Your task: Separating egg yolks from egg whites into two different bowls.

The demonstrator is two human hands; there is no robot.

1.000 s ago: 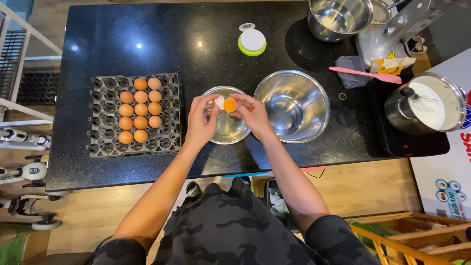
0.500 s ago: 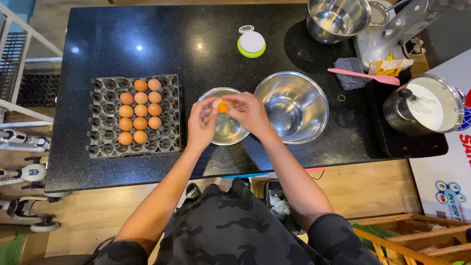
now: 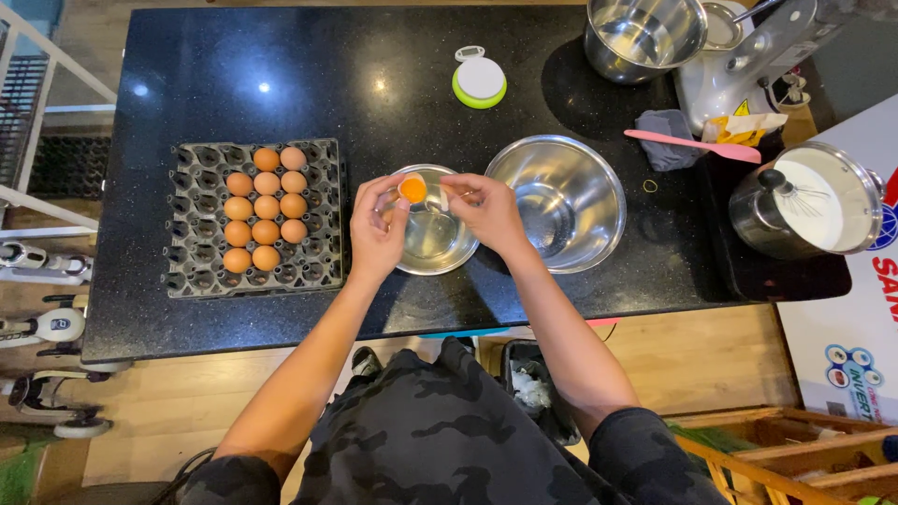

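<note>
Standing at a black speckled stone counter (image 3: 234, 65), working over a small round steel bowl (image 3: 440, 245). Pinching in the left hand (image 3: 379, 229) a broken brown eggshell half with an orange yolk cupped inside (image 3: 412, 190), thumb and fingers closed around the shell, mouth upward, just above the bowl's far rim. Gripping with the right hand (image 3: 486, 210), fingertips drawn together close to the right of the left fingertips, what looks like a pale shell piece (image 3: 448, 185), mostly hidden behind those fingers. Directly beneath both sets of fingertips, clear liquid pooled in the small bowl, probably egg white. Just right of the right-hand knuckles, a larger polished steel mixing bowl (image 3: 561, 201), with nothing visible in it. Well left of the left-hand fingers, a dark grey moulded egg tray (image 3: 187, 271) with a cluster of whole brown eggs (image 3: 267, 206) on its near-hand side. Far beyond the fingertips, a round lime-green and white gadget (image 3: 479, 79). Judging from the cupped yolk and the pooled liquid, midway through separating one egg, with the white largely drained. Calls next for keeping the shell half level so as not to spill or pierce the yolk on the jagged edge, then a gentle tip from the left fingers into a vessel apart from the white, likely the large bowl to the right.
</note>
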